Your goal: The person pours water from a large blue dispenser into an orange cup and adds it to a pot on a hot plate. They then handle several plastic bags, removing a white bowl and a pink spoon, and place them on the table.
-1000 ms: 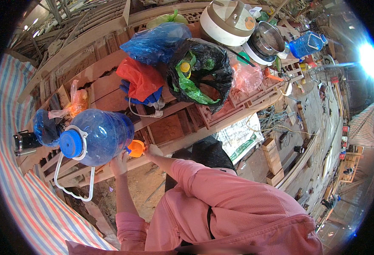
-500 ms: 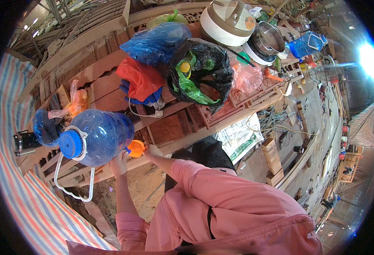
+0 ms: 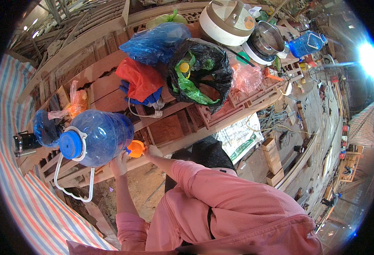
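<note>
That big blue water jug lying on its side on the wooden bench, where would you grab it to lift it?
Probably the white handle. The blue water jug lies on its side on the wooden bench, cap toward the striped tarp, and the handle loop hangs free off the neck. Come from that cap end. The left hand already steadies the rounded body, which looks too wide for a one-handed grip.

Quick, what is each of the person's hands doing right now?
Left hand: pressed against the underside of the big blue water jug, fingers not clearly visible.
Right hand: at the small orange funnel; whether it grips it cannot be told.
</note>
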Demonstrator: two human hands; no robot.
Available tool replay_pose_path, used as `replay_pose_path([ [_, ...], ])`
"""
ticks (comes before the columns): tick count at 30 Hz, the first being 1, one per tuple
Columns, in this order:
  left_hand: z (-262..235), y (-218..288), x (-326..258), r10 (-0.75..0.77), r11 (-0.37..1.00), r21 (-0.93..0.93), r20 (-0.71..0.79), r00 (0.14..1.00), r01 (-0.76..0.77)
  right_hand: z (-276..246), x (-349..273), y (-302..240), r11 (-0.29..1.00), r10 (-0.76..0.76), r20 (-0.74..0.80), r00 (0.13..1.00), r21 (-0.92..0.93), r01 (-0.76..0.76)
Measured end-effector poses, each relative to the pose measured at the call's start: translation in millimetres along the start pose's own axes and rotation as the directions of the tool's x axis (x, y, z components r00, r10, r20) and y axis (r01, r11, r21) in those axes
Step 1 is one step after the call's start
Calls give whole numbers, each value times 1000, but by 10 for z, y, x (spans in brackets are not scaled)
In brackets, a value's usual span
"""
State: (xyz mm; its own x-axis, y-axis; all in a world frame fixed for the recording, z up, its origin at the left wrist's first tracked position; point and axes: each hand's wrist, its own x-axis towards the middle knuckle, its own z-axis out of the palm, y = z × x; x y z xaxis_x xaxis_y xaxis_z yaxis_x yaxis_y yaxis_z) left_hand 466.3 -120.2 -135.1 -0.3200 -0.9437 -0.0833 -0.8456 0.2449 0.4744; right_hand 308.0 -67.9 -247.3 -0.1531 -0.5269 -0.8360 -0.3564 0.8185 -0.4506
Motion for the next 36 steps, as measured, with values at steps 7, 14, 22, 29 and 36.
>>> replay_pose_path([
  [7, 30, -41, -9, 20, 1000, 7, -34, 999, -20, -73, -95, -49, 999, -49, 2, 999, -20, 49],
  [14, 1, 0, -4, -31, 999, 26, 14, 999, 31, -21, -36, -4, 999, -31, -14, 999, -13, 30],
  [22, -14, 22, -12, -27, 999, 20, 13, 1000, 27, 212, 142, 112, 999, -45, -213, 976, 11, 49],
  [29, 4, -6, -8, -76, 997, -9, 41, 996, 77, 126, 53, 80, 997, -54, -95, 994, 48, 59],
  [36, -30, 64, 2, -42, 999, -17, 14, 999, 42, 92, 54, 119, 996, -63, -155, 986, 49, 72],
])
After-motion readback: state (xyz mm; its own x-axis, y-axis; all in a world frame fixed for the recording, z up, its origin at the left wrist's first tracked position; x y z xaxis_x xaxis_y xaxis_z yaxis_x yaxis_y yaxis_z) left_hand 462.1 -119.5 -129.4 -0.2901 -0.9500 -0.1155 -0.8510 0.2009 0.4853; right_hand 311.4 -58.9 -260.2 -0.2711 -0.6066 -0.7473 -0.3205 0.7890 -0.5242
